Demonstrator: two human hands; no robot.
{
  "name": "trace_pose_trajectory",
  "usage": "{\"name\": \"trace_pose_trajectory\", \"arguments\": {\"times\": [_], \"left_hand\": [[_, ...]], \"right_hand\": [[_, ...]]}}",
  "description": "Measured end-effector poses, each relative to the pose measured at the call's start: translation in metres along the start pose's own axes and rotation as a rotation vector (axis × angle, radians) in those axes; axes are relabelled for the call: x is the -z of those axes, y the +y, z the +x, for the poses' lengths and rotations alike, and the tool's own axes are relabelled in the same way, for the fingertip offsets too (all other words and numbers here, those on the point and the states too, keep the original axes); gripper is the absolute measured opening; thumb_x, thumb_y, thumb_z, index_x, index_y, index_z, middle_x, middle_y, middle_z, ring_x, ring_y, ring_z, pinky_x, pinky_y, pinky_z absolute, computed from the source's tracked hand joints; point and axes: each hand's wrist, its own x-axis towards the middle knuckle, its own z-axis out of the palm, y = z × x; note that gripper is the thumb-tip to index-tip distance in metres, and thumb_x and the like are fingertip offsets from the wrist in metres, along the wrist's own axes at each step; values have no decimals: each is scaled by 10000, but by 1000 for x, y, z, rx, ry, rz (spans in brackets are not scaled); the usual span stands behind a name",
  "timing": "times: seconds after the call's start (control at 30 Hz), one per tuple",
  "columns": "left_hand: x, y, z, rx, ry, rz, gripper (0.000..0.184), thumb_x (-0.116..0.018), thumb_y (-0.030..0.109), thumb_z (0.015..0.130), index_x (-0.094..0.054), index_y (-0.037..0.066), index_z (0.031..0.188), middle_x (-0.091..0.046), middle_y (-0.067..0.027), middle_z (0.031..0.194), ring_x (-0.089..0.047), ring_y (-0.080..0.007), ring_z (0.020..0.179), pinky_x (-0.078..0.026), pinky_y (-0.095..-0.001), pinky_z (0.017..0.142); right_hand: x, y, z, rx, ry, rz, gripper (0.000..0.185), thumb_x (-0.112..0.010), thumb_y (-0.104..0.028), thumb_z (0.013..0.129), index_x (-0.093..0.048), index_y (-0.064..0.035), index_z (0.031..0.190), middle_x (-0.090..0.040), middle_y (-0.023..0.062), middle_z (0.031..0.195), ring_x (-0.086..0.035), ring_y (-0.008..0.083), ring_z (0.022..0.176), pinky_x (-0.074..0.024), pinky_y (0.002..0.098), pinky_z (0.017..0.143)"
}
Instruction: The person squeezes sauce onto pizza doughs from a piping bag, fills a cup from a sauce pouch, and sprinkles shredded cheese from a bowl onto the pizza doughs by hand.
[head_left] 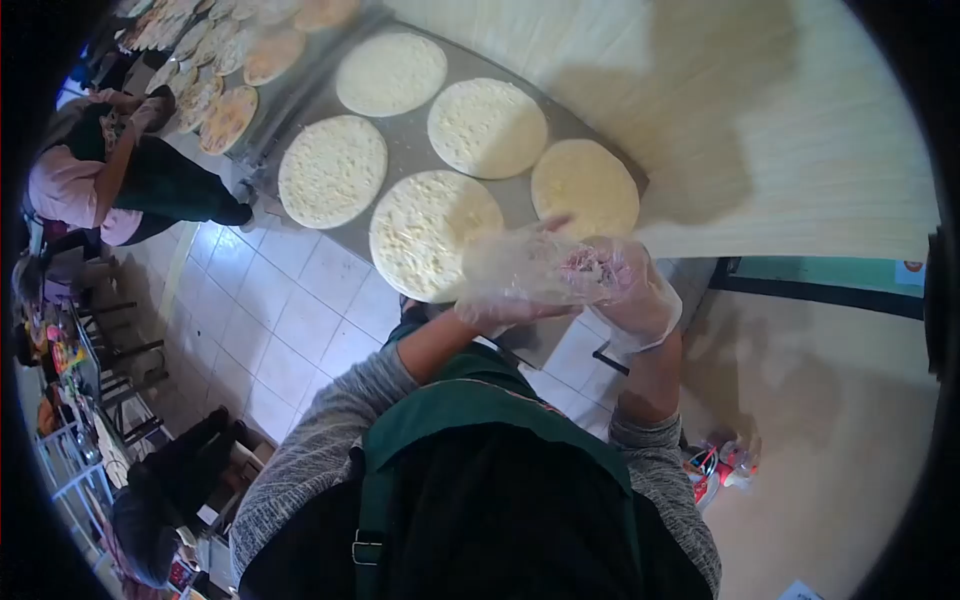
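Note:
Both my hands wear loose clear plastic gloves and meet above the front edge of a metal table. My left hand is stretched to the right, fingers apart and partly smeared by motion, over the near edge of a cheese-topped pizza base. Beside it, my right hand is curled, touching or almost touching the left fingertips. Reddish bits show through the plastic between the hands; I cannot make out what they are. Just beyond my hands lies a pale, smoother pizza base.
More cheese-covered bases lie on the metal table. Topped pizzas cover another surface at upper left, where a person in an apron stands. A pale wall borders the table. Chairs stand on the tiled floor.

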Motion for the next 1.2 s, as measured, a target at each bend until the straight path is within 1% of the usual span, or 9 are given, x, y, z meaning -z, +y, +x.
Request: {"name": "trace_pose_trajectory", "arguments": {"times": [0.1,0.17,0.37,0.53,0.6,0.67,0.83,1.13,1.2], "left_hand": [[69,35,45,-342,-278,479,265,-562,159,802,-556,84,1056,-584,-154,939,-552,-256,887,-413,-390,827],[105,45,52,-337,-253,500,164,-532,110,792,-581,99,948,-567,-154,903,-550,-253,837,-425,-388,740],[137,49,35,-359,-36,1180,288,-507,246,727,-561,75,951,-505,-125,1077,-431,-302,1082,-297,-442,913],[163,52,8,-395,146,1220,434,-502,246,727,-479,53,1114,-469,-148,1119,-373,-321,1149,-259,-396,983],[173,53,-12,-280,376,632,454,-480,285,793,-422,42,1171,-480,-122,1123,-417,-310,1108,-282,-366,974],[172,-5,-42,114,628,291,458,-463,324,825,-408,45,1183,-487,-107,1124,-444,-291,1078,-316,-348,945],[265,-11,-18,476,617,-1237,455,-432,410,875,-436,56,1161,-529,-85,1076,-525,-225,967,-405,-323,866],[433,-41,13,648,726,-1194,142,-558,252,781,-531,113,778,-566,-60,804,-575,-193,729,-493,-344,685],[431,-38,12,740,721,-1073,133,-569,238,779,-523,113,781,-559,-57,786,-578,-197,724,-498,-346,663]], "right_hand": [[-10,-55,46,86,197,-230,542,-652,-113,741,-412,-45,1222,-568,106,994,-548,166,870,-445,247,748],[-31,-49,67,306,624,629,595,-676,-118,721,-398,-36,1241,-505,110,1121,-518,163,959,-444,261,772],[-134,47,177,255,627,-833,612,-523,-196,846,-211,-20,1342,-370,116,1290,-338,225,1210,-259,340,1028],[-154,4,240,421,872,-195,416,-443,-279,891,-357,-30,1213,-466,167,1119,-455,273,1046,-389,399,864],[-150,-2,273,447,926,-37,387,-423,-300,902,-394,-33,1181,-490,180,1076,-484,285,1005,-421,413,823],[-144,7,308,661,758,1249,289,-389,-330,923,-495,-61,917,-506,83,764,-500,191,741,-437,334,696],[-182,-83,341,297,927,1253,385,-361,-359,934,-369,-100,648,-445,25,633,-478,165,647,-425,330,687],[-184,-128,355,-388,-96,-233,286,-576,-262,754,-514,-7,866,-510,214,1102,-495,351,1007,-388,376,849],[-189,-129,381,-154,127,-506,285,-590,-254,746,-524,-13,882,-512,213,1117,-503,348,1010,-386,384,861]]}}
